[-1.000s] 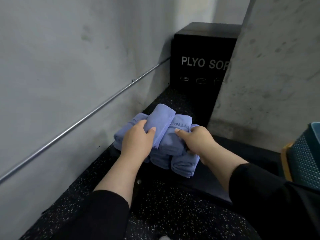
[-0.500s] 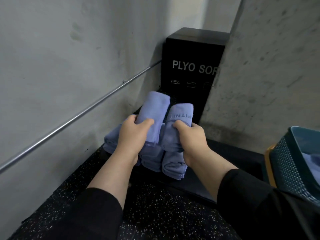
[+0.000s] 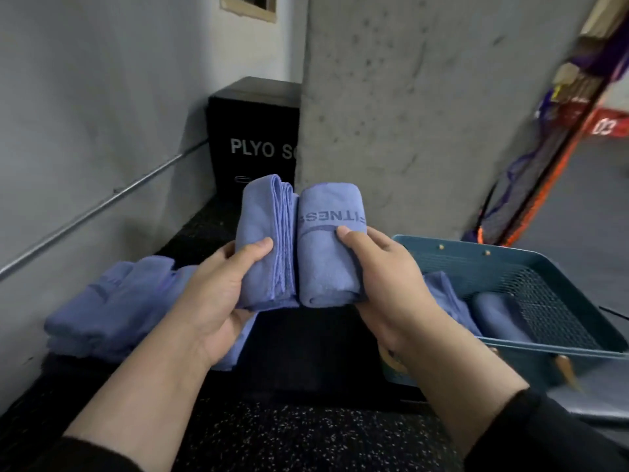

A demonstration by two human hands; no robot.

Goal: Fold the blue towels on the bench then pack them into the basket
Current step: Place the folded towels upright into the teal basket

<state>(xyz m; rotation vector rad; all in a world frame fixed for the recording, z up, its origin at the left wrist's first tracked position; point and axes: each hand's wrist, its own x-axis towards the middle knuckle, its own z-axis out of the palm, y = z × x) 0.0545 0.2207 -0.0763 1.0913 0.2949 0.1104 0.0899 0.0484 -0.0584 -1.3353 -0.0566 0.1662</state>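
I hold 2 folded towels, left grip [image 3: 218, 301] around one [image 3: 263, 240], right grip [image 3: 384, 277] around the FITNESS-printed one [image 3: 328, 253]. Packing step: next, swing toward the basket [image 3: 510, 257] at 3 o'clock; more towels [image 3: 112, 301] wait on the worktop [image 3: 289, 434].

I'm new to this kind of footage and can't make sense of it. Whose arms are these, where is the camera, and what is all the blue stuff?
No machine here: a person wears a camera on the head, looking down at their own arms. The left hand grips one folded blue towel; the right hand grips another, printed towel. Both are held in the air, side by side. More folded towels lie on the dark bench by the wall. At right stands a teal basket with towels already inside.
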